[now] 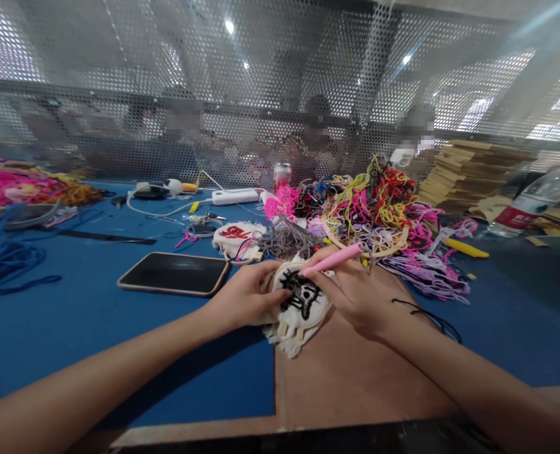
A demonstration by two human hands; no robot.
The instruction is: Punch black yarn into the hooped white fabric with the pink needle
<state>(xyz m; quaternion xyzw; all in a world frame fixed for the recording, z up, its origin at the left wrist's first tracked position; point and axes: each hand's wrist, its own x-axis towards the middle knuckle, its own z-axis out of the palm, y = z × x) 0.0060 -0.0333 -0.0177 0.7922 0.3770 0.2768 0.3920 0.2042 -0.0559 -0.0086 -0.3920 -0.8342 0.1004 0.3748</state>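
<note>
A small embroidery hoop (315,309) with white cloth and a black stitched design is gripped at its left rim by my left hand (249,293), the thumb lying on the cloth. My right hand (355,293) is closed round a pink punch needle pen (334,257), whose lower end meets the top of the black design. The pen's tip is too small to make out. Just behind the hoop lie a grey yarn bundle (289,241) and a second white hoop piece (237,238) with a red design. A phone (175,273) lies left of my left hand.
A large heap of coloured yarn (369,202) fills the back centre. More yarn lies left: pink (10,183) and blue (5,261). Right are a plastic bottle (526,205), a stack of brown cardboard (464,176) and a yellow-handled tool (466,247). A perforated metal screen (242,94) stands behind.
</note>
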